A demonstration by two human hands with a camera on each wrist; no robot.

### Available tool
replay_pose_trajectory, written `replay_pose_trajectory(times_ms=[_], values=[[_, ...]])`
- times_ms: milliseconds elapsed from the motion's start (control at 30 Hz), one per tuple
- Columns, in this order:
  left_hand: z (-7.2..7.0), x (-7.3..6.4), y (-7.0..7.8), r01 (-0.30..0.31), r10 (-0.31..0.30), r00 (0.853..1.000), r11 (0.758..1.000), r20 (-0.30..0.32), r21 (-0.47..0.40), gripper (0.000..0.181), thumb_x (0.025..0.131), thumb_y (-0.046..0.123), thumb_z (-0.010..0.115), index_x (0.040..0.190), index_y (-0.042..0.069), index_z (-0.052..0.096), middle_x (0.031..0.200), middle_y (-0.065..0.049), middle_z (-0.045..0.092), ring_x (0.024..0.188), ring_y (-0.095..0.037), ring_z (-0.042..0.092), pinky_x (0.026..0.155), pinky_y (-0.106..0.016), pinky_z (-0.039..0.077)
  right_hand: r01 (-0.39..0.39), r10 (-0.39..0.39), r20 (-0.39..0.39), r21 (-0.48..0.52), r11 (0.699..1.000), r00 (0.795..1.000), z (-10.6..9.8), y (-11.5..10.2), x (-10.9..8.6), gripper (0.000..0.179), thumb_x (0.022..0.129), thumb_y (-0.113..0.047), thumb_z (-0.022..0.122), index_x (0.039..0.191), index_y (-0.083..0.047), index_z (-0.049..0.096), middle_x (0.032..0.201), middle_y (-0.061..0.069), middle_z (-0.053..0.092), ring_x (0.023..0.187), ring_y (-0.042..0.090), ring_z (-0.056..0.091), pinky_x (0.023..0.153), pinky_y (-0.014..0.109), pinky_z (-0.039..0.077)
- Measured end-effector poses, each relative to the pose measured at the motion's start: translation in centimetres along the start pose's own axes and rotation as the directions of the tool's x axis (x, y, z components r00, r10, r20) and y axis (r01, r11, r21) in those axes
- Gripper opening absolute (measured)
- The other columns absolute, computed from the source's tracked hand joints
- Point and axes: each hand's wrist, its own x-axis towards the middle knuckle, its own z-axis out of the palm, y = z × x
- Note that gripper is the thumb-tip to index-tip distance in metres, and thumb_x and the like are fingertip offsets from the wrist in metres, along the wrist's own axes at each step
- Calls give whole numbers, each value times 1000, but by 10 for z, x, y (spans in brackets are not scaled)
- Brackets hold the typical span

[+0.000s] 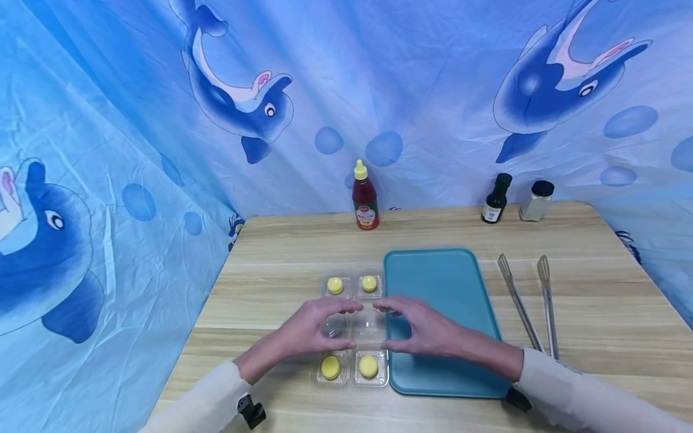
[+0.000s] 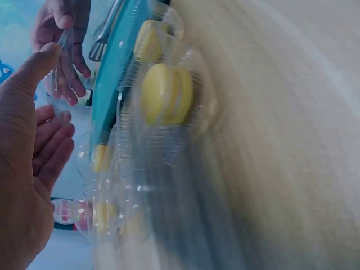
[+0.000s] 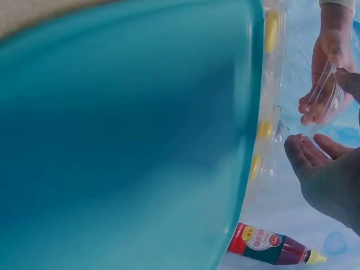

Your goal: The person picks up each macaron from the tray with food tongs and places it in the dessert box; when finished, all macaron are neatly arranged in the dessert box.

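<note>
Between the two hands is a clear plastic lid [image 2: 65, 67], lifted above the boxes. My left hand [image 1: 319, 325] holds its left edges between thumb and fingertips. On the opposite side my right hand [image 1: 425, 326] grips it the same way, over the teal tray's left part. Below and around them lie clear plastic boxes, with yellow macarons in several compartments. One macaron [image 1: 369, 366] sits at the near right and another [image 1: 331, 367] at the near left. Farther back are two more, a left macaron [image 1: 335, 285] and a right macaron [image 1: 369, 284]. The hands partly cover the middle boxes.
A teal tray [image 1: 438, 270] lies directly right of the boxes. Metal tongs [image 1: 548, 300] rest beyond it. At the table's back stand a red sauce bottle [image 1: 365, 201], a dark bottle [image 1: 495, 201] and a black-capped jar [image 1: 537, 201]. A dolphin-print curtain [image 1: 422, 78] hangs behind.
</note>
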Motion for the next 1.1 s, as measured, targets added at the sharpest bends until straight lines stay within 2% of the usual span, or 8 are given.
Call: replay_pose_trajectory(times_ms=[100, 200, 333, 433, 500, 700, 1100], values=[[3, -3, -2, -70, 72, 997, 996, -21, 57, 71, 87, 47, 87, 146, 15, 63, 144, 1, 67, 130, -17, 64, 112, -42, 53, -6, 6, 2, -56, 998, 1000, 1, -3, -1, 73, 88, -33, 89, 148, -5, 59, 142, 10, 66, 123, 28, 67, 104, 48, 58], [6, -6, -5, -160, 165, 986, 981, -38, 111, 75, 84, 48, 89, 145, 12, 63, 143, -2, 67, 131, -19, 64, 112, -46, 52, 11, -11, -3, -132, 991, 1000, 5, -6, -3, 74, 85, -32, 92, 145, -3, 62, 142, 10, 66, 126, 27, 65, 107, 48, 56], [11, -9, -6, -258, 267, 963, 953, -38, 160, 80, 81, 50, 91, 144, 10, 63, 140, -2, 69, 127, -17, 66, 108, -39, 55, 34, -34, 2, -221, 975, 999, 12, -9, -7, 73, 81, -35, 95, 140, -4, 66, 139, 10, 68, 128, 27, 64, 108, 48, 55], [16, -13, -4, -299, 309, 951, 936, -24, 184, 81, 80, 51, 91, 143, 9, 63, 139, -1, 69, 123, -14, 67, 107, -32, 55, 50, -48, 14, -247, 968, 999, 18, -10, -12, 72, 79, -36, 96, 137, -4, 68, 134, 8, 69, 123, 23, 65, 104, 45, 58], [20, -15, -3, -318, 326, 945, 930, -14, 186, 82, 79, 52, 92, 142, 8, 63, 139, -1, 69, 123, -13, 67, 107, -29, 54, 68, -65, 22, -252, 965, 998, 23, -10, -15, 71, 79, -37, 96, 135, -3, 69, 132, 6, 70, 122, 21, 66, 103, 41, 58], [30, -21, 2, -323, 327, 945, 926, 14, 198, 84, 76, 55, 93, 139, 7, 65, 137, -2, 67, 126, -12, 64, 109, -25, 52, 124, -122, 23, -244, 962, 992, 34, -9, -23, 72, 77, -35, 98, 133, -1, 68, 131, 5, 69, 120, 19, 67, 103, 35, 59], [36, -25, 4, -308, 313, 950, 923, 18, 231, 84, 76, 59, 92, 138, 10, 65, 136, 1, 66, 125, -11, 63, 108, -27, 53, 116, -114, 22, -239, 964, 993, 41, -11, -25, 72, 75, -33, 99, 133, -2, 68, 130, 2, 68, 117, 16, 67, 101, 33, 59]])
